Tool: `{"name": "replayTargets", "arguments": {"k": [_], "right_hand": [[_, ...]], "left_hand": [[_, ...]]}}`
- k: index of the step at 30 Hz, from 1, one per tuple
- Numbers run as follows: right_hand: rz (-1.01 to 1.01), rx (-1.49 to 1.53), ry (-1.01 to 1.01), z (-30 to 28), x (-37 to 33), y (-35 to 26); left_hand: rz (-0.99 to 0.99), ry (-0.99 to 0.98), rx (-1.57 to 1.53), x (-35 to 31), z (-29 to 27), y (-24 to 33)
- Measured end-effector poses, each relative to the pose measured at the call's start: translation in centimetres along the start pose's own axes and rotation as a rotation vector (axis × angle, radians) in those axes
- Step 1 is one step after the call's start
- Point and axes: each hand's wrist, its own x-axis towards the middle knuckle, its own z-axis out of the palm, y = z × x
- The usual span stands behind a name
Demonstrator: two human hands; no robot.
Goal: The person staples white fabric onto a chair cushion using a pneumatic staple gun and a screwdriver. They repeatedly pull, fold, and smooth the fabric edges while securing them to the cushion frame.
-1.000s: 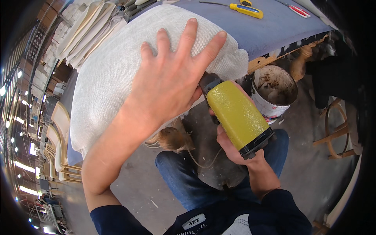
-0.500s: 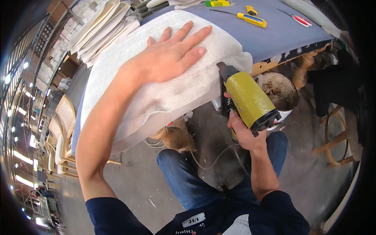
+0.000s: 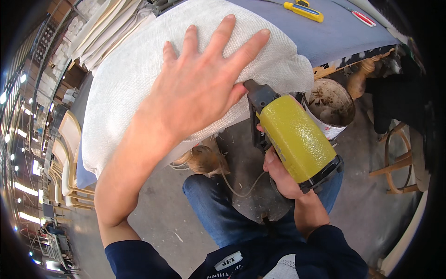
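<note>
A cushion or panel covered in white woven fabric [image 3: 123, 88] lies across the near part of the work surface. My left hand [image 3: 200, 81] rests flat on it with the fingers spread, the thumb close to the nose of a yellow and black staple gun [image 3: 297, 139]. That nose meets the fabric near its front edge. Gripping the tool's handle from below is my right hand [image 3: 282, 174], its fingers partly hidden behind the yellow body.
Blue-grey cloth covers the table [image 3: 344, 37], where a yellow screwdriver [image 3: 304, 11] and red-handled pliers [image 3: 364, 18] lie. A dirty bucket [image 3: 332, 109] stands below its edge. Fabric pieces [image 3: 111, 28] are stacked at far left, above chair frames [image 3: 69, 153]. A thin hose [image 3: 239, 193] hangs below.
The staple gun has moved a little left and nearer my left hand. My left hand has spread its fingers wider and shifted toward the front edge. The fabric-covered piece sits slightly differently.
</note>
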Motion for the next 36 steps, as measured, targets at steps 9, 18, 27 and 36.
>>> {"name": "replayTargets", "arguments": {"k": [9,18,27,36], "right_hand": [[0.002,-0.002,-0.002,0.3,-0.1,0.4],[0.036,0.044,0.015,0.7,0.5,-0.8],[0.069,0.264,0.094,0.7,2.0,-1.1],[0.089,0.227,0.031,0.3,1.7,-1.6]], "left_hand": [[0.01,-0.009,0.027,-0.1,0.1,0.2],[0.072,0.002,-0.068,-0.5,-0.6,-0.4],[-0.084,-0.292,-0.737,2.7,-0.7,-13.5],[-0.199,-0.353,-0.432,0.5,-0.1,-7.3]]}}
